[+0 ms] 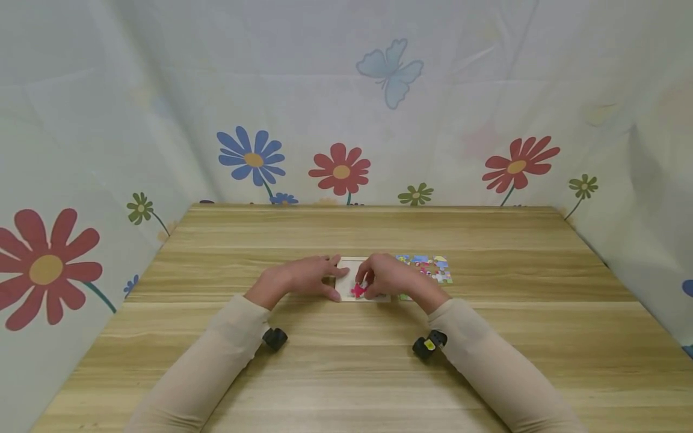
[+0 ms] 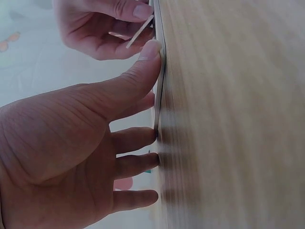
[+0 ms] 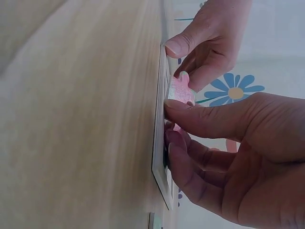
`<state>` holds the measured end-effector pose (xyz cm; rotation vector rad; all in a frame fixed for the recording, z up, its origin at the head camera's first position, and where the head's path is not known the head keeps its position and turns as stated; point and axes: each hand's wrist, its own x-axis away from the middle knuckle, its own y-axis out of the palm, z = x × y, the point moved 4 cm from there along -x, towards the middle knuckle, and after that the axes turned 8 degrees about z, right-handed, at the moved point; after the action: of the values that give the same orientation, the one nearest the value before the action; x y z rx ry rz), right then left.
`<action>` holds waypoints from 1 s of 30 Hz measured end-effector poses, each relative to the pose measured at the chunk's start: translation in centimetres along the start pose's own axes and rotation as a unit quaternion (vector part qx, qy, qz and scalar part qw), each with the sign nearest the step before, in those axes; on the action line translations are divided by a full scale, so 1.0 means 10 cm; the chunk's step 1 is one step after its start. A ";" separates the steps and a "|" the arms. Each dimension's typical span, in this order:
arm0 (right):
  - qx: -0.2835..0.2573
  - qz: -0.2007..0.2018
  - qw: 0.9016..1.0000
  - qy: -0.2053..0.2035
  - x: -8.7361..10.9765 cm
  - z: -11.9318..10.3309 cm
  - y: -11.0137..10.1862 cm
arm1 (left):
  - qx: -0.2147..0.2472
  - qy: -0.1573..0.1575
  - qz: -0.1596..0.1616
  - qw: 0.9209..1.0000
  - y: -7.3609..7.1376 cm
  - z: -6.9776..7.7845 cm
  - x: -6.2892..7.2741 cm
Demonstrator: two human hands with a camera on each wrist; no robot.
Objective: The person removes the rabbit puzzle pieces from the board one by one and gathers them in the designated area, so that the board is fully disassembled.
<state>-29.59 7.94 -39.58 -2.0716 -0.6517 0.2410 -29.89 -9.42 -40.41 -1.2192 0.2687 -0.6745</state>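
Note:
A shallow white puzzle tray (image 1: pixel 351 270) lies on the table between the two hands. My left hand (image 1: pixel 311 275) is at its left end, thumb against the near edge and fingers spread and fairly straight. With curled fingers and thumb, my right hand (image 1: pixel 391 275) pinches a pink-red jigsaw piece (image 1: pixel 357 291) low over the tray. In the right wrist view, the jigsaw piece (image 3: pixel 181 90) is tilted up from the tray (image 3: pixel 163 183), its lower part hidden by the thumb. The left wrist view shows the thin edge of the piece (image 2: pixel 140 31) slanting at the right fingers.
Joined colourful jigsaw pieces (image 1: pixel 441 267) lie just right of the tray, partly hidden by the right hand and wrist. Both wrists carry small black cameras. A flowered curtain (image 1: pixel 303 90) hangs behind the wooden table (image 1: pixel 346 373).

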 end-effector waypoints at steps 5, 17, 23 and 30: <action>-0.034 -0.009 0.999 0.006 0.03 0.01 -0.02 | -0.004 -0.002 -0.003 1.000 0.01 0.00 0.00; -0.120 0.033 0.992 -0.021 0.05 0.09 -0.19 | -0.009 0.001 -0.008 1.000 0.01 0.02 -0.01; -0.136 0.052 0.989 -0.022 0.06 0.12 -0.26 | -0.008 -0.008 -0.009 1.000 0.01 0.02 -0.01; -0.135 0.058 0.989 -0.006 0.07 0.14 -0.27 | -0.010 -0.006 -0.008 1.000 0.01 0.00 -0.02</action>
<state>-30.55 10.49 -38.09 -2.3742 -0.5974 0.2420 -29.98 -9.26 -40.51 -1.2449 0.2564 -0.6800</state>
